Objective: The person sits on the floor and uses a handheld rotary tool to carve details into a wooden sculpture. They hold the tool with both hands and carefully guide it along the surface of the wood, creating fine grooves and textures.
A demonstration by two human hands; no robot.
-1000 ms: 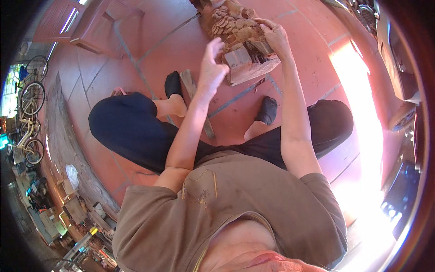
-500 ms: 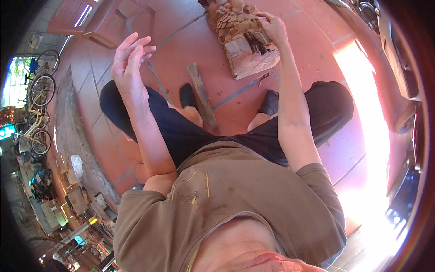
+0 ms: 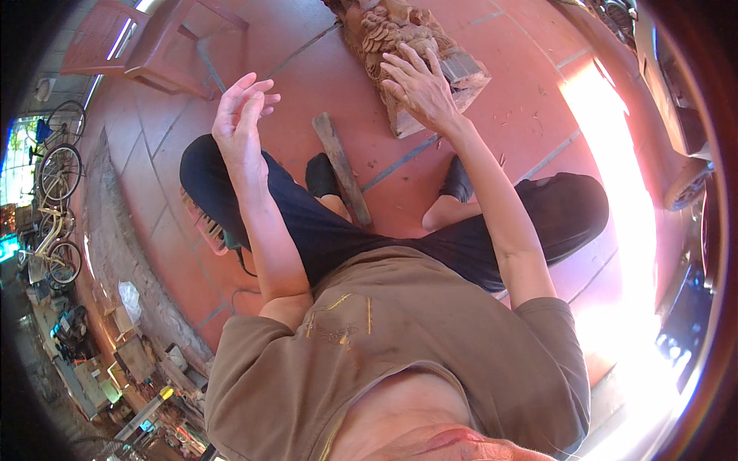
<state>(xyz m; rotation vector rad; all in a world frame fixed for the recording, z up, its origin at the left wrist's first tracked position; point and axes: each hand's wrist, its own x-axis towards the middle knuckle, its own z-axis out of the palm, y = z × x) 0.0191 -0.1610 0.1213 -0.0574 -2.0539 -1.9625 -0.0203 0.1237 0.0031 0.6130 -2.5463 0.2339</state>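
A carved block of brown wood [image 3: 384,27], with overlapping scale-like shapes and a flat, uncarved end, lies on the tiled floor in front of me. My right hand [image 3: 424,88] is over its near part, fingers spread and stretched out, palm down. Whether the palm presses on the wood I cannot tell. To the left, my left hand [image 3: 243,127] is raised in the air above my knee, its fingers loosely bent and apart, holding nothing. Between my feet a long narrow wooden stick [image 3: 340,165] rests on the floor.
A reddish-brown chair [image 3: 165,50] stands at the far left. Beside my left knee is a pinkish slatted thing [image 3: 206,227], partly hidden. Bicycles [image 3: 60,173] and cluttered boards line the left side. Wood chips lie near the carving; bright sunlight [image 3: 615,177] falls on the right.
My right hand has moved left from the carving's right edge and spread its fingers over the near part. The carving looks slightly turned. My left hand stays raised; the view has shifted a little.
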